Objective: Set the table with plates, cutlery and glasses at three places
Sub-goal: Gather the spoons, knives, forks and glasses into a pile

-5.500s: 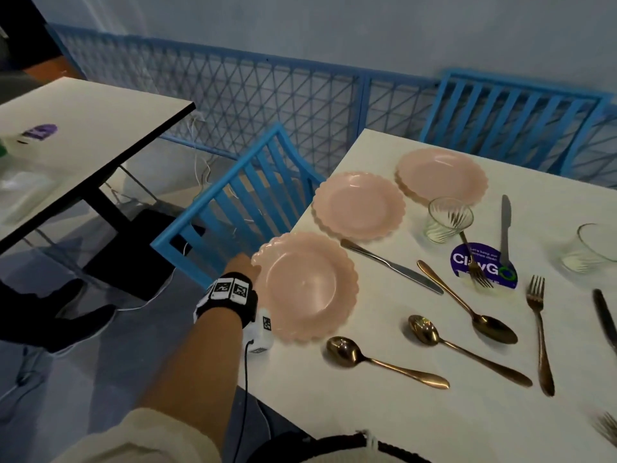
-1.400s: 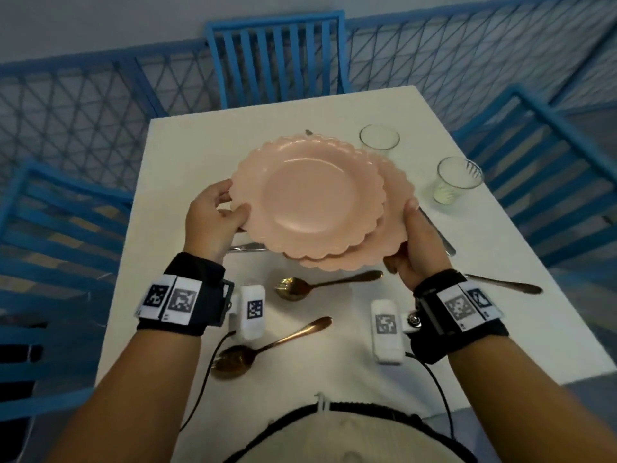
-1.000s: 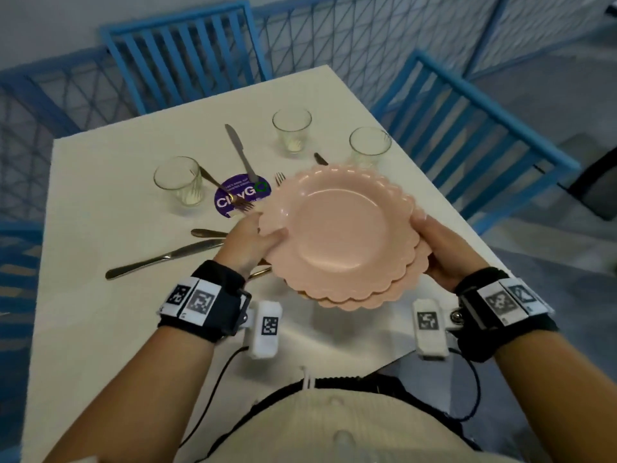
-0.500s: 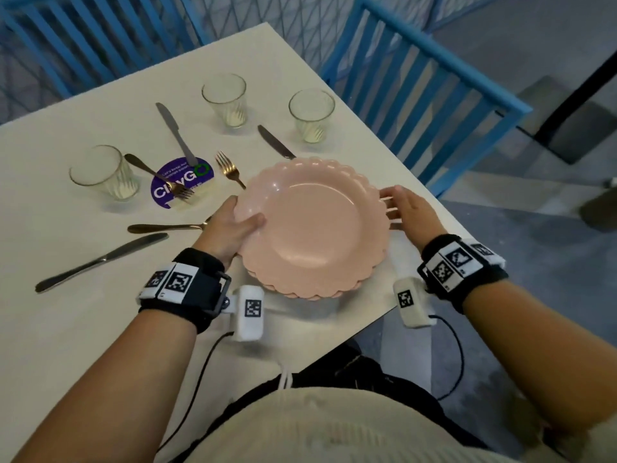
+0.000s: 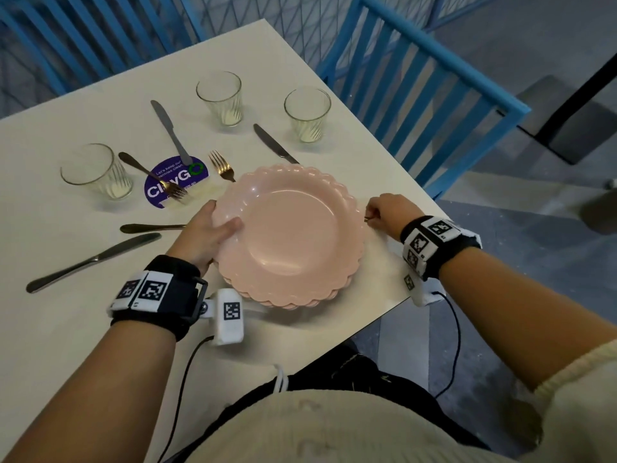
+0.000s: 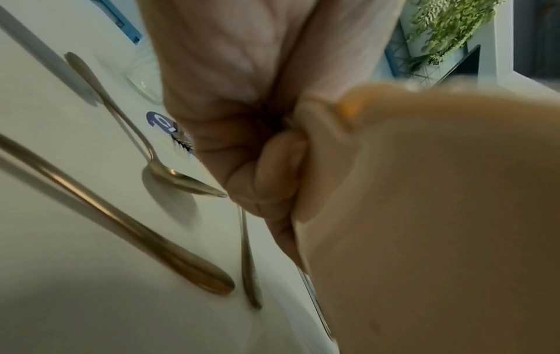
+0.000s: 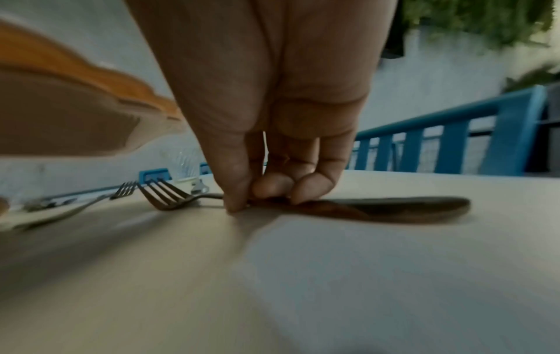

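My left hand (image 5: pixel 222 230) grips the left rim of a stack of pink scalloped plates (image 5: pixel 290 235), thumb on top, fingers under it. The stack hangs just above the white table (image 5: pixel 50 329) near its front right corner. In the left wrist view the left hand (image 6: pixel 272 167) curls round the plates' rim (image 6: pixel 439 215). Right of the stack, my right hand (image 5: pixel 370 217) pinches a dark fork (image 7: pixel 363 208) that lies flat on the table; the right hand's pinch (image 7: pixel 263 198) sits on the fork's neck.
Three glasses (image 5: pixel 96 172) (image 5: pixel 220 98) (image 5: pixel 307 113) stand at the back. Knives (image 5: pixel 172 132) (image 5: pixel 273 143) (image 5: pixel 90 262), forks (image 5: pixel 222 167) (image 5: pixel 150 177) and a spoon handle (image 5: pixel 150 227) lie scattered round a purple sticker (image 5: pixel 173 180). A blue chair (image 5: pixel 417 95) stands right of the table.
My right hand has let go of the plates and taken the fork on the table. The stack has come down toward the front right corner, held by my left hand alone.
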